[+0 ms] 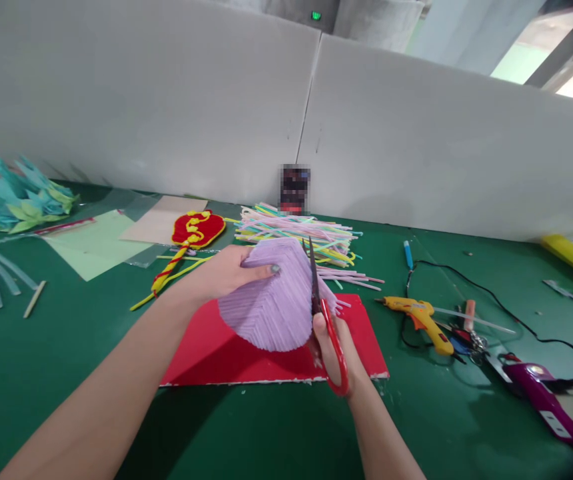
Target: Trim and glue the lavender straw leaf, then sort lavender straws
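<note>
My left hand [226, 270] grips the top left edge of a purple panel made of glued straws [274, 300], thumb lying across its face. My right hand [334, 350] is closed in the handles of red scissors [327, 327]. Their blades point up and away along the panel's right edge, where loose straw ends stick out. The panel is held above a red sheet [206, 353] lying on the green table [276, 427].
A pile of coloured straws [296, 233] lies behind the panel. A yellow glue gun [419, 320], keys and a purple tool [541, 397] with black cable sit right. A red-and-yellow ornament [194, 230], paper sheets and teal paper leaves [11, 197] lie left. White boards stand behind.
</note>
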`<state>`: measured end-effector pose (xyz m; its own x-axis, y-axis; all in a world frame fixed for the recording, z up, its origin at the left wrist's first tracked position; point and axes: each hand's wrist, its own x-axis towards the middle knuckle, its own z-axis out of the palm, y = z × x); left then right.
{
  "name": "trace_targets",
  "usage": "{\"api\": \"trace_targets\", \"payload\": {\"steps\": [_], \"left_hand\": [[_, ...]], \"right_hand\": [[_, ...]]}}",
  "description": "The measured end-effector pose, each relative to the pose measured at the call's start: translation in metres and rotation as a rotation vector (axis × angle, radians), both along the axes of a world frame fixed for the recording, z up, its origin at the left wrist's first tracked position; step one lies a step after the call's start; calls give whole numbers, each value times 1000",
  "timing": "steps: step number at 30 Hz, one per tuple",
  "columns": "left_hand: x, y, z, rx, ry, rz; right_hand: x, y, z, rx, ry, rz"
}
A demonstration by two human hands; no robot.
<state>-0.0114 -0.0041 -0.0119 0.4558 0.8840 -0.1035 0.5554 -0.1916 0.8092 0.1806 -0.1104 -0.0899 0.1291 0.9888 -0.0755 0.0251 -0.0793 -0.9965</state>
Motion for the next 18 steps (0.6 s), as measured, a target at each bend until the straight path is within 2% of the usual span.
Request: {"api": "trace_targets", "payload": {"steps": [4, 12, 18], "left_hand": [[0, 0, 0, -4, 0, 3], [0, -1, 2, -28, -12, -3], [-1, 0, 1, -17, 40, 18]], "right_hand": [[1, -1, 0, -25, -76, 63], [3, 1, 3, -89, -114, 77], [0, 1, 5, -165, -50, 9]]}}
